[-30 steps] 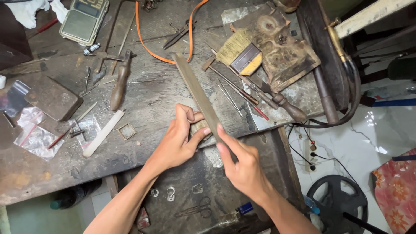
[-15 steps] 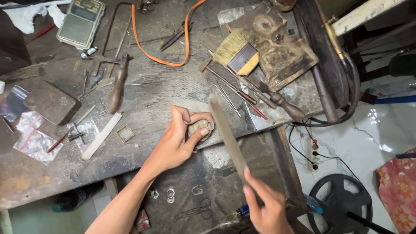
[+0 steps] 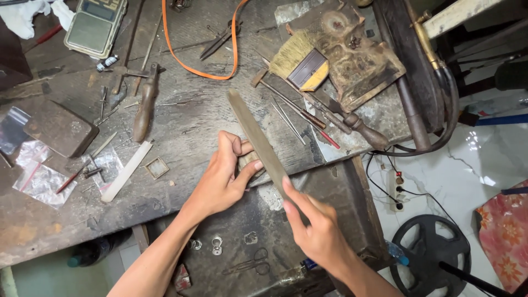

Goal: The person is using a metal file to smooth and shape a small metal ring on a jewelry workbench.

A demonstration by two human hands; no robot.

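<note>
Since half a second ago, the long flat metal file (image 3: 256, 137) has been pushed forward again: its tip now reaches toward 11 o'clock across the tabletop (image 3: 187, 126), where before it had been drawn back toward the person's body, and the right hand (image 3: 316, 231) has come up from the bottom edge of the view.

The right hand is closed around the near end of the file, fingers wrapped over it. The left hand (image 3: 223, 179) is closed too, pinching a small pale workpiece (image 3: 248, 162) between thumb and fingers at the tabletop's front edge. The file lies across the top of this piece, touching it, just at 3 o'clock of the left thumb.

The file looks stiff, fairly heavy and rough-faced, so it is best held by its near end, as now. The workpiece seems small, hard and light, likely to slip unless pinched firmly against the bench edge.

Around them: a straw brush (image 3: 300, 60) at 1 o'clock, an orange cord (image 3: 192, 69) at 12 o'clock, a wooden-handled tool (image 3: 144, 107) at 10 o'clock, and a white strip (image 3: 126, 171) at 9 o'clock of the left hand.
</note>
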